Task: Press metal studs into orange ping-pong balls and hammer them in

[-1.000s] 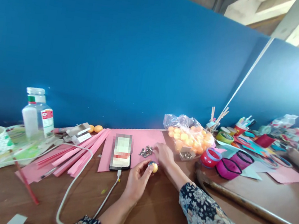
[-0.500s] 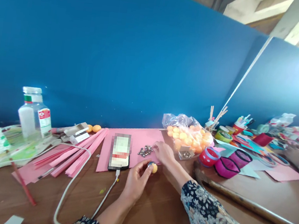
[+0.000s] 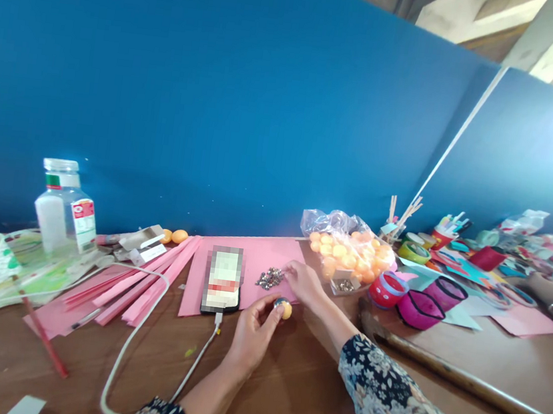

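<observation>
My left hand (image 3: 259, 326) is closed around a yellow-orange ball (image 3: 286, 311) that looks like a table tennis ball. Its far upper side is dark and shiny, though I cannot make out what covers it. Beyond it, a small heap of shiny metal pieces, perhaps thumbtacks (image 3: 269, 278), lies on a pink sheet (image 3: 252, 244). My right hand (image 3: 303, 283) reaches to the right edge of this heap with fingertips pinched together; whatever is between them is too small to tell.
A phone (image 3: 223, 281) on a white cable lies left of the heap. Behind my right hand sit a clear bag of orange balls (image 3: 346, 252) and a small open box (image 3: 345, 284). Pink strips (image 3: 146, 285) and a bottle (image 3: 64, 208) are leftward. Another person's hand (image 3: 549, 289) shows far right.
The view has shifted very slightly. Both hands stay in nearly the same places, the left with the ball and the right at the heap's edge.
</observation>
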{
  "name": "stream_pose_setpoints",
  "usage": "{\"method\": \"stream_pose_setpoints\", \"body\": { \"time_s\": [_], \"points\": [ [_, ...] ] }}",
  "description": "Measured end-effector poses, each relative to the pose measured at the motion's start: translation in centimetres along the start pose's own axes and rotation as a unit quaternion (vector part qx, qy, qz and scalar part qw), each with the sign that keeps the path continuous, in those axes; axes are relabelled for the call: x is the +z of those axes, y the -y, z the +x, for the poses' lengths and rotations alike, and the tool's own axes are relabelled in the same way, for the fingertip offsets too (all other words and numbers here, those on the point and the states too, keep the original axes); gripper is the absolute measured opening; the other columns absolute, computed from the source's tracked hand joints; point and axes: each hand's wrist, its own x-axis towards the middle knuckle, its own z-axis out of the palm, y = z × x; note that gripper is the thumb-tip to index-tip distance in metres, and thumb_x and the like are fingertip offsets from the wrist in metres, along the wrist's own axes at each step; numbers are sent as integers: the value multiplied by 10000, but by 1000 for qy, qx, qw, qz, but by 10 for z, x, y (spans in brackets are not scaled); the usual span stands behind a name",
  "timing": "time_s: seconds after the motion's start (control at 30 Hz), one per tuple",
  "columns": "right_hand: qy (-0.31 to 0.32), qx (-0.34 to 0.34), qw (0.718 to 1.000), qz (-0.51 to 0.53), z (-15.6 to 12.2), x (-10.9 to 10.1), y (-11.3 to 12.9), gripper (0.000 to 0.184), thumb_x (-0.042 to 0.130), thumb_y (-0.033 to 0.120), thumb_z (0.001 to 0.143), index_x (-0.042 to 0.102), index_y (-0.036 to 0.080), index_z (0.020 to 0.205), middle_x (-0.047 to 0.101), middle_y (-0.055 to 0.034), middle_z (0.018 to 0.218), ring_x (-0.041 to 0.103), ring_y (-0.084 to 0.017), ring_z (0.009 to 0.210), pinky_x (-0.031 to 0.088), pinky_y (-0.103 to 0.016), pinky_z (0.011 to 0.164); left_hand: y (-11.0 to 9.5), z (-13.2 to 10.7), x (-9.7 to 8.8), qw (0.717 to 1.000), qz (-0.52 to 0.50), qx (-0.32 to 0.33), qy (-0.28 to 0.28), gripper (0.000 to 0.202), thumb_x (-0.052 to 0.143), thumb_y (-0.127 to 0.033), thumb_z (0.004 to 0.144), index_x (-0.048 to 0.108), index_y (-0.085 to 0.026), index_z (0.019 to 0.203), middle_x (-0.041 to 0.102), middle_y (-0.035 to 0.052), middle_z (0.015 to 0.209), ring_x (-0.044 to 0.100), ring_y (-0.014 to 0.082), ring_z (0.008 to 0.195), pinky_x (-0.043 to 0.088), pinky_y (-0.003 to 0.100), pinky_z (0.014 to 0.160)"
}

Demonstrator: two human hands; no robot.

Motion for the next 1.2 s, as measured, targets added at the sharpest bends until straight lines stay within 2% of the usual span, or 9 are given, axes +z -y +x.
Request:
{"method": "stream_pose_setpoints", "body": {
  "time_s": [0.13, 0.2, 0.27, 0.33, 0.4, 0.57, 0.77, 0.93, 1.2],
  "points": [
    [10, 10, 996, 90, -11, -3, 7, 145, 474, 188, 758, 598, 155, 824, 640, -17, 735, 585, -134, 675, 456, -252, 654, -1, 1, -2, 1000, -11, 7, -4, 418, 637, -346, 699, 604, -141, 1062, 652, 96, 1035, 597, 223, 958, 487, 372, 849],
    [24, 39, 982, 185, -23, -6, 9, 155, 478, 236, 770, 575, 149, 854, 600, 5, 664, 562, -117, 592, 464, -247, 586, -2, 1, -2, 999, -33, -2, -2, 443, 632, -340, 707, 579, -156, 1106, 635, 95, 1077, 589, 222, 979, 492, 374, 847],
    [42, 80, 933, 348, -36, -10, 11, 147, 554, 274, 740, 565, 159, 831, 570, 23, 664, 547, -100, 587, 470, -246, 599, -3, 0, -2, 999, -50, -13, -3, 463, 635, -333, 706, 561, -167, 1132, 622, 94, 1104, 582, 223, 997, 502, 373, 839],
    [57, 99, 879, 464, -50, -15, 12, 181, 642, 294, 688, 567, 171, 797, 565, 30, 701, 540, -89, 618, 465, -240, 633, -4, 0, -1, 998, -53, -15, -6, 462, 638, -333, 703, 565, -165, 1128, 627, 93, 1096, 584, 224, 998, 502, 375, 843],
    [66, 97, 859, 499, -62, -18, 13, 213, 682, 316, 665, 570, 179, 784, 574, 31, 719, 530, -83, 628, 447, -223, 622, -5, 0, -1, 999, -47, -8, -7, 453, 643, -335, 697, 579, -158, 1109, 646, 89, 1061, 592, 222, 987, 490, 376, 863],
    [64, 93, 868, 484, -80, -11, 14, 222, 682, 351, 678, 573, 178, 763, 568, 29, 651, 508, -91, 606, 406, -209, 571, -2, 1, -3, 1000, -21, 7, -2, 472, 665, -309, 678, 574, -154, 1115, 631, 93, 1114, 573, 239, 1040, 440, 382, 928],
    [51, 78, 867, 490, -82, 3, 7, 202, 668, 356, 692, 596, 170, 720, 549, 25, 656, 462, -81, 592, 379, -197, 546, -2, 0, -2, 1000, 19, 17, -14, 462, 669, -284, 673, 580, -167, 1111, 637, 87, 1109, 586, 234, 1026, 437, 373, 931],
    [63, 73, 868, 487, -81, 1, 4, 218, 662, 373, 691, 601, 165, 719, 562, 18, 675, 471, -85, 593, 399, -213, 560, -2, 1, -1, 999, 33, 11, -20, 445, 684, -265, 654, 595, -179, 1082, 666, 67, 1052, 598, 221, 1005, 448, 350, 914],
    [65, 71, 882, 462, -83, 0, 6, 197, 644, 352, 709, 593, 162, 721, 562, 10, 684, 495, -95, 624, 422, -204, 547, -2, 1, -1, 999, 48, 14, -18, 452, 665, -251, 675, 575, -183, 1113, 641, 72, 1104, 579, 226, 1038, 438, 356, 925]
  ]
}}
